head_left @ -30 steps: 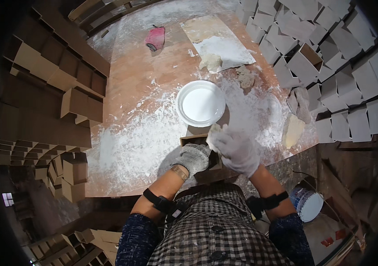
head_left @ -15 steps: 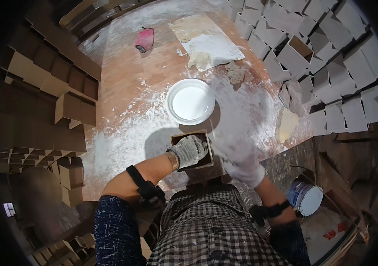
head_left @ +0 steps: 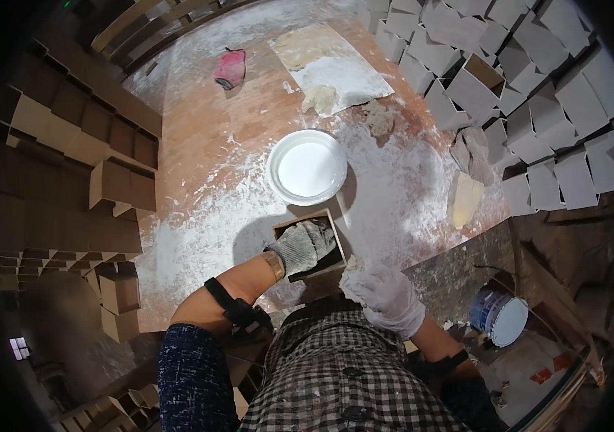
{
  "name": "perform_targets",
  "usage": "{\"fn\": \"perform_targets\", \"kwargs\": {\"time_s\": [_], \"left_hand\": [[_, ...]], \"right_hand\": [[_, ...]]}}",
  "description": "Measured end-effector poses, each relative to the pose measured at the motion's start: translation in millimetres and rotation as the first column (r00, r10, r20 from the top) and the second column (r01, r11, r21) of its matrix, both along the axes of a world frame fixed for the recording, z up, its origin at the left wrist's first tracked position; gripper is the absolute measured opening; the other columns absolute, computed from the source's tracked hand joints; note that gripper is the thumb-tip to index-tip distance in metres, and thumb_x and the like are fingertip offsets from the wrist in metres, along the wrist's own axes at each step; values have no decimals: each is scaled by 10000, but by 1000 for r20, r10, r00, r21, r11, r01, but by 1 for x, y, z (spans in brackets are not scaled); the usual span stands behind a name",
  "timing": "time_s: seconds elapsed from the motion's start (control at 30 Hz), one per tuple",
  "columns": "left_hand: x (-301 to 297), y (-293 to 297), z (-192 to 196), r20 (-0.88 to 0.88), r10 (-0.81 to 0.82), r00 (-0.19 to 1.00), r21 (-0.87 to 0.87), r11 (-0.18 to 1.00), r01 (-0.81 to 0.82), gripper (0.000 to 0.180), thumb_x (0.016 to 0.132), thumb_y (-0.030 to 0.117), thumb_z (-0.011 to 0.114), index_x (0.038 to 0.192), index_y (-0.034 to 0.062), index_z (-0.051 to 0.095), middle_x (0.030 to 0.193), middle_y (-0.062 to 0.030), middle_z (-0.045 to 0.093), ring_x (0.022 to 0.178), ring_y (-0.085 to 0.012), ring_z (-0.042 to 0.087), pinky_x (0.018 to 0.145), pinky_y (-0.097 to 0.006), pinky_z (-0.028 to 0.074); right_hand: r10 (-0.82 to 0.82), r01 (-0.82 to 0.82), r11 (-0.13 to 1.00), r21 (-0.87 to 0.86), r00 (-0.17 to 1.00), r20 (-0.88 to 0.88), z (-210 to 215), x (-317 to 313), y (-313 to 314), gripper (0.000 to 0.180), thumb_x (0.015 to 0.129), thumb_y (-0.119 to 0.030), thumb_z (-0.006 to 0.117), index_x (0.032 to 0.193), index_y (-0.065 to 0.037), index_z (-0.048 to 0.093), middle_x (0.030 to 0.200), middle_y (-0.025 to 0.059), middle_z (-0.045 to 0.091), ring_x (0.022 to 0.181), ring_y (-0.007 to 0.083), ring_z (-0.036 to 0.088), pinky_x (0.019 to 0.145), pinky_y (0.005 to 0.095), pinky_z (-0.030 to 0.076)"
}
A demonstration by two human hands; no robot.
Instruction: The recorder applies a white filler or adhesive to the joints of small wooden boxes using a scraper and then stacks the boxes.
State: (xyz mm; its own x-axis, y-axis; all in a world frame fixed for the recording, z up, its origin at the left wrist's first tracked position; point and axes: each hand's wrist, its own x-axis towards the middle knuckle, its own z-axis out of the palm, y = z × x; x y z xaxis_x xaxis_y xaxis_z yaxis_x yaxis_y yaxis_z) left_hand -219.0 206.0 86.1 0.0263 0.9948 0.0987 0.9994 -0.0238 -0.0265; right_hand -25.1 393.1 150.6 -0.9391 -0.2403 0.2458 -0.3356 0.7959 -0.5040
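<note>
While the L hand (head_left: 305,245), in a grey knit glove, sits inside a small open box (head_left: 339,243), the R hand (head_left: 390,297), in a thin wht glove, is just off the box's R side, fingers closed on a pale lump (head_left: 351,275), prob. sponge-like. L fingers partly hidden; can't tell if they grip a box wall or just press inside. Box is at the near edge of the worktop (head_left: 199,137), opening up, in front of the person's checked apron (head_left: 336,360). Just beyond box: round wht bowl (head_left: 274,170) w/ wht liquid (head_left: 305,171). Worktop has wht smears all round bowl. Far side: pink cloth item (head_left: 230,68) at L, pale sheet (head_left: 303,45) w/ wht coating to its R. R edge: yellowish piece (head_left: 465,200) near a grey rag (head_left: 471,155). Brown boxes (head_left: 120,183) stacked L, wht boxes (head_left: 573,137) stacked R. Blue-and-wht bucket (head_left: 498,317) stands lower R, off worktop.
</note>
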Motion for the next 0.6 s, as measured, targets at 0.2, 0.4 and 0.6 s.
{"fn": "perform_targets", "kwargs": {"time_s": [0.2, 0.4, 0.6], "left_hand": [[19, -25, -14, 104, 401, 910, -146, 911, -385, 302, 824, 152, 538, 1083, 5, 587, 885, -184, 593, 737, -312, 622, 462, -435, 483], [44, -49, 25, -90, 534, 840, -323, 782, -532, 379, 878, 118, 541, 1236, -4, 564, 1035, -185, 640, 832, -278, 653, 614, -438, 544], [58, -106, -1, 597, 633, 492, -217, 719, -661, 412, 925, 145, 539, 1306, -10, 507, 1176, -173, 590, 1013, -265, 595, 780, -412, 514]], "right_hand": [[-145, 126, 978, -165, 984, -106, -14, -5, 6, 393, 688, -52, 620, 1068, -116, 695, 1011, 72, 670, 935, 283, 627, 821, 399, 517], [-253, 272, 945, -179, 960, 123, -25, -4, 10, 397, 738, -35, 637, 1134, -38, 663, 1169, 122, 657, 1100, 335, 615, 959, 435, 476], [-278, 464, 597, -655, 885, 373, -35, -17, -2, 335, 817, -40, 641, 1147, 5, 605, 1087, 124, 650, 981, 230, 632, 868, 338, 499]]}}
